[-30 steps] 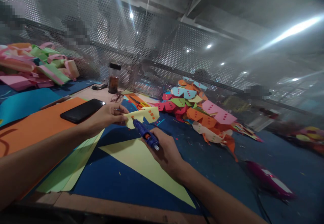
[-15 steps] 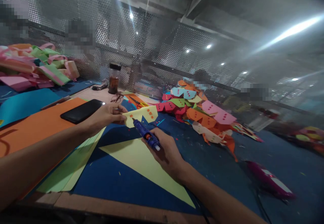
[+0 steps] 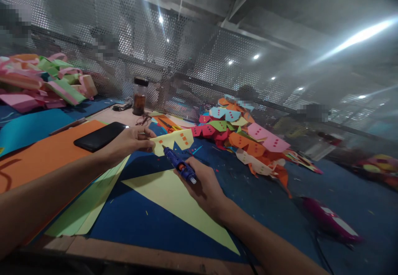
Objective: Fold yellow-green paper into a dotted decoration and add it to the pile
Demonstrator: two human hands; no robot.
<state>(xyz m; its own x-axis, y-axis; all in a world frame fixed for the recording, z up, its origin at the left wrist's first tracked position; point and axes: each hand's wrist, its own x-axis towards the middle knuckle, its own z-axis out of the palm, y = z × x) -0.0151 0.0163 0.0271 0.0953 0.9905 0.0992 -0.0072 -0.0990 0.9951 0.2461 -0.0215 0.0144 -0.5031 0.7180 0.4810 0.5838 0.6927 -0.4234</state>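
Note:
My left hand (image 3: 135, 140) pinches the left end of a pale yellow paper cutout (image 3: 166, 142), which carries small orange squares and has a notch in its lower edge. A blue glue gun (image 3: 178, 163) is gripped in my right hand (image 3: 205, 184), its nozzle pointing up and left at the cutout's left part. Whether the tip touches the paper, I cannot tell. Below both hands, a large pale yellow paper triangle (image 3: 177, 200) lies on the blue table surface (image 3: 124, 217).
A black phone (image 3: 101, 136) rests on orange paper (image 3: 56, 155) at left. Behind it stands a dark-lidded jar (image 3: 140, 97). Several colourful paper cutouts (image 3: 245, 142) are heaped right of centre. A purple-and-white device (image 3: 331, 221) lies at far right. Orange-handled scissors (image 3: 170, 126) sit behind the cutout.
Both hands hold nearly the same pose. The glue gun's nozzle and the yellow cutout have shifted only very slightly.

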